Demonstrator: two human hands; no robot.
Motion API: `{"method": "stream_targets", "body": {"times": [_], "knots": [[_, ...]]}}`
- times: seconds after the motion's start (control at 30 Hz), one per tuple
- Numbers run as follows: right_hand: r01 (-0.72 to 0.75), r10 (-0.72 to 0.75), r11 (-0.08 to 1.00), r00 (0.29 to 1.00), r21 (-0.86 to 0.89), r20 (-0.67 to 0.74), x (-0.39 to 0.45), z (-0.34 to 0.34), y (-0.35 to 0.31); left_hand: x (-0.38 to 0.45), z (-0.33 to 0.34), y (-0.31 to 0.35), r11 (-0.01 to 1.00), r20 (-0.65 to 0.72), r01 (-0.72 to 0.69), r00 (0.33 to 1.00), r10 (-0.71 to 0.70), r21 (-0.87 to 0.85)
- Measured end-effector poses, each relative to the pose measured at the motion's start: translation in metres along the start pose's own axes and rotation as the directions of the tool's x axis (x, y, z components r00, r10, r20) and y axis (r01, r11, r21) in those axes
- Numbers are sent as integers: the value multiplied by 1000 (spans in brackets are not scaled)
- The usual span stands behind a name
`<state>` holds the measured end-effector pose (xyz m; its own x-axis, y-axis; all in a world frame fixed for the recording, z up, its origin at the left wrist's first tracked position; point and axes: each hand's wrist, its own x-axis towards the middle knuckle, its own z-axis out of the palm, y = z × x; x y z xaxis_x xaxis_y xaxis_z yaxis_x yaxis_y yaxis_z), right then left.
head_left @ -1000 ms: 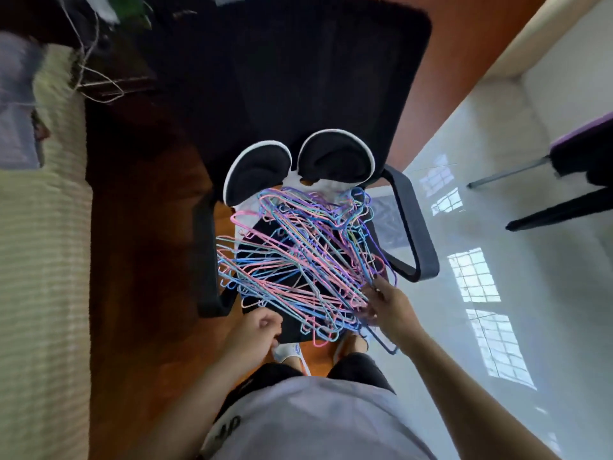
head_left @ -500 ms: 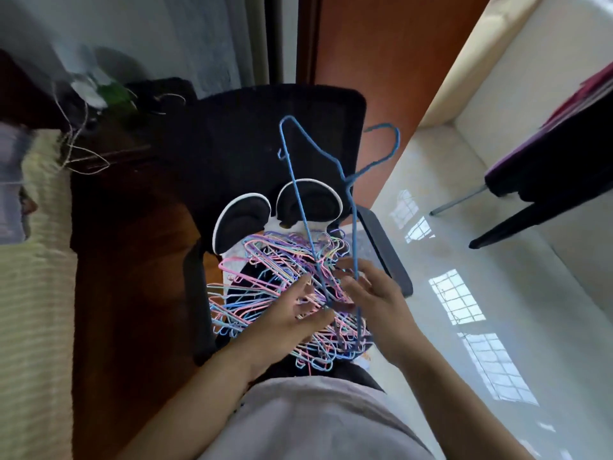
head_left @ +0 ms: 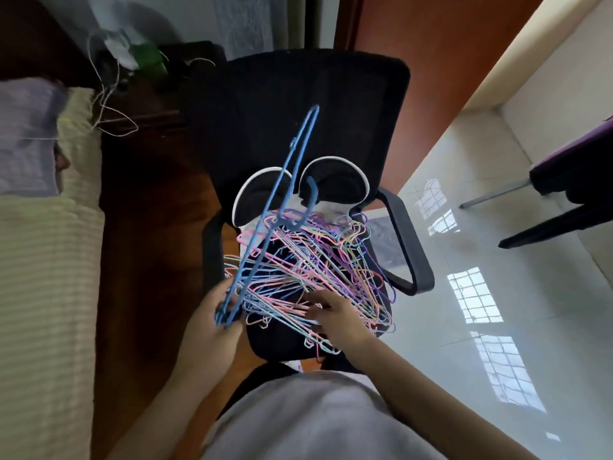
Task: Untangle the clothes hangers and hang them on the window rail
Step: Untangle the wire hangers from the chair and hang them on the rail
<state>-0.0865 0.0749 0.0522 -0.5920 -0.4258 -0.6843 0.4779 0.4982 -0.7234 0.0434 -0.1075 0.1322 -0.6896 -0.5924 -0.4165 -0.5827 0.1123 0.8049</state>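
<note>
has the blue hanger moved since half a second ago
Yes. The blue hanger has swung from over the chair's right armrest side toward its left side, and the left hand now grips its lower end.

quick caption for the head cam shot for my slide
Left hand holds a blue wire hanger lifted from the tangled pastel hanger pile on a black office chair.
</note>
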Motion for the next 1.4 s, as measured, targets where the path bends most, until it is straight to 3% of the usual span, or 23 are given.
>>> {"method": "stream_targets", "body": {"times": [0.07,0.1,0.13,0.23,0.37,0.5,0.77,0.9,0.97,1.07,1.17,1.3,1.4], "knots": [[-203,180,933,978,-296,-104,29,-22,37,-5,-1,-10,1000,-58,1,998,-1,2],[-239,180,815,970,-528,-162,38,-36,54,-6,-3,-17,1000,-82,-2,997,1,-12],[-312,201,759,947,-571,-250,43,-52,68,-6,-5,-22,1000,-109,4,994,-6,-20],[-410,283,680,912,-607,-299,64,-98,101,-9,-8,-35,998,-155,61,986,-61,-8],[-526,436,821,828,-219,-353,96,-123,121,-16,-11,-41,995,-216,99,972,-97,-1],[-572,572,814,757,104,-316,131,-126,137,-20,-3,-47,987,-256,161,954,-155,2],[-586,641,768,693,258,-330,144,-115,128,-17,4,-41,976,-297,216,932,-208,-6],[-517,574,819,743,249,-345,118,-113,104,-15,11,-30,984,-277,177,945,-174,-13],[-446,537,831,801,332,-266,101,-108,89,-13,13,-22,987,-268,159,951,-156,-9],[-363,466,761,882,537,-65,70,-96,65,-9,12,-8,992,-245,122,961,-124,-23],[-262,343,688,939,676,14,39,-80,42,-4,8,9,998,-234,67,970,-68,-13],[-232,266,561,960,795,92,5,-56,22,4,5,25,996,-234,25,971,-45,-89],[-161,166,626,983,763,72,-22,-51,14,2,-1,35,993,-193,-2,981,-20,-115]]}}
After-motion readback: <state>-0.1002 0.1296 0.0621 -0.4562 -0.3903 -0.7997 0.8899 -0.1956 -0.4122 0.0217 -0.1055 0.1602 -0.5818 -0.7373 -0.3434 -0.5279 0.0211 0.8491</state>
